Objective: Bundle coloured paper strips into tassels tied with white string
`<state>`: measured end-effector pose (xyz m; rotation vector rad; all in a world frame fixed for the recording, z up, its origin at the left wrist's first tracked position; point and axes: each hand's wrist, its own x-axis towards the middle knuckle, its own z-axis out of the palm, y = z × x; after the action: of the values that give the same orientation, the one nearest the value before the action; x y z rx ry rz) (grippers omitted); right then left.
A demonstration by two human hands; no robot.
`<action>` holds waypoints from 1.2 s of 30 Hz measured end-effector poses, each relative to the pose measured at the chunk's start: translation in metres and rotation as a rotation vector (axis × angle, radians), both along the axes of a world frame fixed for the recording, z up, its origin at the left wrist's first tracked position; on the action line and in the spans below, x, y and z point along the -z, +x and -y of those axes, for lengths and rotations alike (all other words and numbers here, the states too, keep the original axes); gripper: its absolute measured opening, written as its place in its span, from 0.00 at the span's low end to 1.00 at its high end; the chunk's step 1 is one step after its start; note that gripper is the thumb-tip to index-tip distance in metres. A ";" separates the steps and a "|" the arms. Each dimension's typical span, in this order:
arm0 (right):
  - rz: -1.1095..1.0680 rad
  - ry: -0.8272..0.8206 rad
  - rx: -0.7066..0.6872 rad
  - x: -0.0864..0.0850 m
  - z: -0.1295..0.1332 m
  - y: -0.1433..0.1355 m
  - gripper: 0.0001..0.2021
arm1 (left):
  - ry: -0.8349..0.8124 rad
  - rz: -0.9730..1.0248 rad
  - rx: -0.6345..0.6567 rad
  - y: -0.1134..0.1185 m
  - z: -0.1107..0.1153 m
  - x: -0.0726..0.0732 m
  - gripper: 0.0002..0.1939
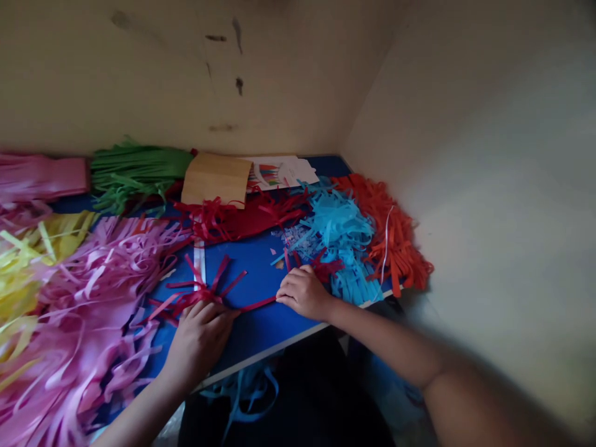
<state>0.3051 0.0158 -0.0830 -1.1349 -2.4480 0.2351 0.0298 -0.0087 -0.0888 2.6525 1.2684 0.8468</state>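
Note:
A dark red twisted paper strip (258, 304) runs level between my two hands, just above the blue table (265, 329). My left hand (205, 329) is closed on its left end, where fringed red strips fan out behind the fingers. At the other end, my right hand (305, 293) pinches the strip, with more red fringe showing behind the knuckles. Both hands are near the table's front edge. The fingertips of my left hand are partly hidden. To the right of my right hand lies a bunch of light blue fringed paper (342, 220).
Pink fringe (102, 298) and yellow fringe (23, 273) cover the left side. At the back lie green fringe (139, 164), a brown paper piece (216, 177), a printed white sheet (284, 171) and red fringe (242, 217). Orange fringe (395, 242) lies along the right wall (488, 155).

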 end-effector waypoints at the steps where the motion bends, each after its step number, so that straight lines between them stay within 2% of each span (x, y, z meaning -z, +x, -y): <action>1: -0.021 -0.041 0.020 0.000 -0.001 0.000 0.08 | -0.023 0.022 -0.019 0.000 -0.001 -0.001 0.11; 7: -0.043 -0.146 0.072 -0.007 -0.001 -0.001 0.06 | -0.108 0.027 -0.119 0.006 -0.002 -0.006 0.16; 11: 0.069 -0.227 0.168 -0.016 -0.005 -0.011 0.08 | -0.142 -0.133 -0.264 0.017 -0.004 -0.010 0.14; 13: 0.113 -0.249 0.204 -0.020 -0.007 -0.015 0.08 | -0.116 -0.217 -0.295 0.021 -0.005 -0.013 0.11; 15: 0.114 -0.211 0.167 -0.023 -0.006 -0.017 0.04 | -0.024 -0.247 -0.221 0.022 -0.004 -0.015 0.07; 17: 0.114 -0.110 0.062 -0.025 -0.003 -0.015 0.02 | 0.076 -0.249 -0.088 0.021 -0.002 -0.016 0.13; 20: 0.173 0.062 -0.092 -0.023 0.003 -0.011 0.06 | 0.135 -0.251 0.051 0.022 0.000 -0.015 0.18; 24: 0.285 0.249 -0.150 -0.013 -0.001 -0.012 0.10 | 0.188 -0.224 0.112 0.027 -0.006 -0.011 0.13; 26: 0.306 0.268 -0.150 -0.010 -0.006 -0.016 0.12 | 0.223 -0.232 0.103 0.029 -0.012 -0.010 0.12; 29: 0.260 0.172 -0.102 -0.020 -0.004 -0.021 0.11 | 0.301 -0.212 0.097 0.030 -0.014 -0.019 0.14; 32: 0.097 -0.027 -0.060 -0.046 0.021 -0.023 0.07 | 0.368 -0.084 0.136 0.026 0.005 -0.038 0.14; 34: -0.107 -0.265 -0.126 -0.067 0.042 -0.024 0.07 | 0.344 0.047 0.197 0.021 0.026 -0.053 0.15; 35: -0.242 -0.436 -0.159 -0.076 0.051 -0.024 0.09 | 0.356 0.142 0.189 0.019 0.036 -0.061 0.17; 36: -0.390 -0.645 -0.180 -0.082 0.058 -0.026 0.13 | 0.346 0.140 0.214 0.016 0.044 -0.067 0.18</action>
<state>0.2794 -0.0419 -0.0005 -0.9699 -2.1608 1.2451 0.0454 -0.0526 -0.0214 2.8507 0.8513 1.2901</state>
